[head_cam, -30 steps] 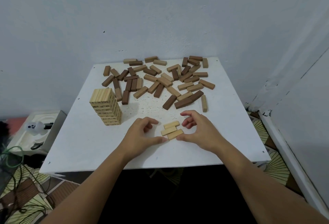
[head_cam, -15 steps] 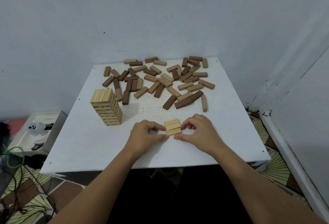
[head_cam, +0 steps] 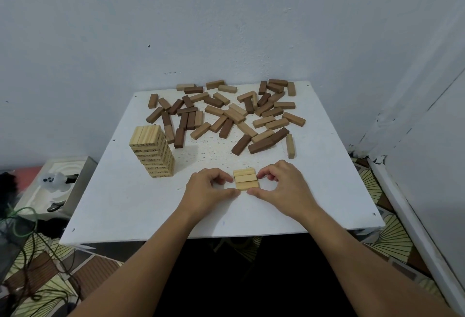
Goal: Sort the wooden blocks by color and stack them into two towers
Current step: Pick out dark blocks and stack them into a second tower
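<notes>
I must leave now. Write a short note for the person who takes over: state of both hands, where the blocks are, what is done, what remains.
Left hand: fingers and thumb pinch the left end of the three pale blocks.
Right hand: pinches their right end.
The three lie flat, side by side, on the table near the front edge.
Done: a pale tower stands at the left.
Left: the loose pile of brown and tan blocks at the back is unsorted; no second tower yet. The pale three probably belong on the pale tower.
</notes>
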A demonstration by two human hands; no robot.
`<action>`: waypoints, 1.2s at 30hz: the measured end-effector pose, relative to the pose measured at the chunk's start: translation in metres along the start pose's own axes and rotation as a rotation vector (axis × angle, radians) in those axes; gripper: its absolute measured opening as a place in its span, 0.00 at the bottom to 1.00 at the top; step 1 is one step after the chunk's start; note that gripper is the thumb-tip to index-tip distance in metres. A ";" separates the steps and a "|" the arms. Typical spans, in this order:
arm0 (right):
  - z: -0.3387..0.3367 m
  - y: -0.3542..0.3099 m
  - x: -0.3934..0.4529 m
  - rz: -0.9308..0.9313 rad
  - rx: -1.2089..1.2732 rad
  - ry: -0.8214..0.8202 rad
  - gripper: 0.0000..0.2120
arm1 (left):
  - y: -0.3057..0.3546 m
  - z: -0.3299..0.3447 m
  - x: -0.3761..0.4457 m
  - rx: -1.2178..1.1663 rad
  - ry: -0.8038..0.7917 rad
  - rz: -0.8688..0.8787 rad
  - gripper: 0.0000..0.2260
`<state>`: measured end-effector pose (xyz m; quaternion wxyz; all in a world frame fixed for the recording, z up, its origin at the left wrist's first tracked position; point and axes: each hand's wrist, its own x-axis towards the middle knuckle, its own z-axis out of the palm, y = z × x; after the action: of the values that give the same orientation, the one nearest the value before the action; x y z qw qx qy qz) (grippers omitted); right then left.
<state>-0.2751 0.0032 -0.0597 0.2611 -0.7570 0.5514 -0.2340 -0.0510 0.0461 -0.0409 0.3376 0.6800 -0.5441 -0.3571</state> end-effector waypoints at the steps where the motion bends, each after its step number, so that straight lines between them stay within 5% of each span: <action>1: 0.001 0.001 0.000 -0.006 -0.004 0.004 0.21 | 0.000 0.000 0.001 -0.011 0.001 -0.004 0.13; 11: 0.000 -0.001 -0.002 -0.001 -0.003 0.002 0.19 | 0.004 -0.007 0.004 0.030 -0.066 -0.039 0.23; 36: 0.002 0.000 0.000 0.014 0.022 0.028 0.14 | -0.004 -0.004 0.002 0.014 -0.002 0.022 0.10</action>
<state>-0.2739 0.0036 -0.0615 0.2634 -0.7468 0.5576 -0.2490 -0.0454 0.0455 -0.0427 0.3365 0.6759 -0.5544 -0.3501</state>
